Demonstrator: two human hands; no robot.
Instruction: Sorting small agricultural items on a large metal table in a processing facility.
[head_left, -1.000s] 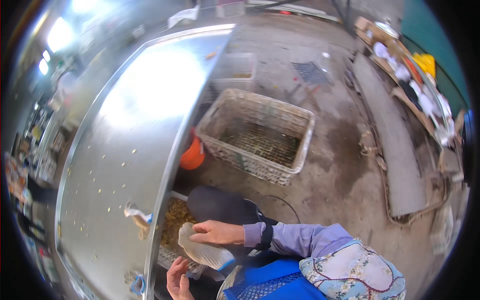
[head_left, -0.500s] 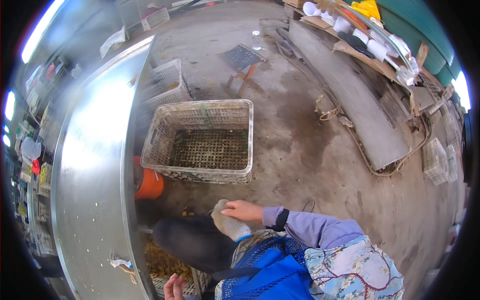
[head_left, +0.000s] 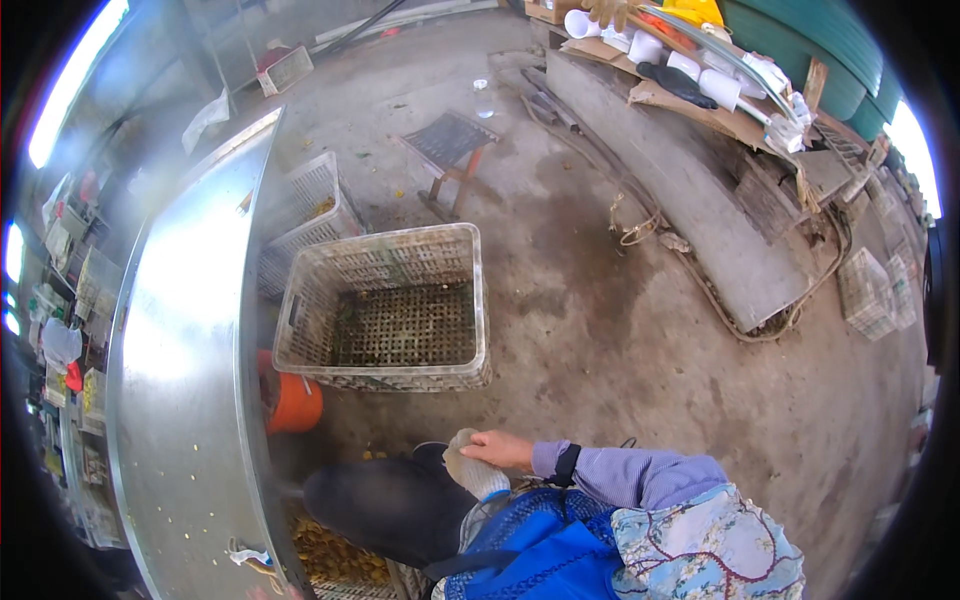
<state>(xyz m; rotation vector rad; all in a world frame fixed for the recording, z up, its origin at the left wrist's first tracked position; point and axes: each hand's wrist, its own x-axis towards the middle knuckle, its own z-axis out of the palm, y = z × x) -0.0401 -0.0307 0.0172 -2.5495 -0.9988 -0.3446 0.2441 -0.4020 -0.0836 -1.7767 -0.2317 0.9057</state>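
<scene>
My right hand (head_left: 500,449) grips a worn knitted glove (head_left: 470,468) with a blue cuff, held beside my dark-trousered leg (head_left: 370,505) and blue apron (head_left: 550,555). My left hand (head_left: 272,590) shows only as small pinkish fingertips at the bottom edge, by the metal table (head_left: 180,420); its grip is unclear. Just above those fingertips, another glove (head_left: 255,565) lies at the table's edge. A crate of yellowish material (head_left: 340,555) sits low between the table and my leg.
An empty plastic crate (head_left: 380,370) stands ahead, with an orange bucket (head_left: 298,403) and more crates (head_left: 330,200) beside it. Farther are a folding stool (head_left: 447,140) and a plastic bottle (head_left: 484,100). At right lie a long slab (head_left: 680,200), cables and piled pipes (head_left: 725,90).
The view has swung toward the floor on the right. My right hand with the glove has moved right, off the table's edge; my left hand has moved left, toward the table, mostly out of view.
</scene>
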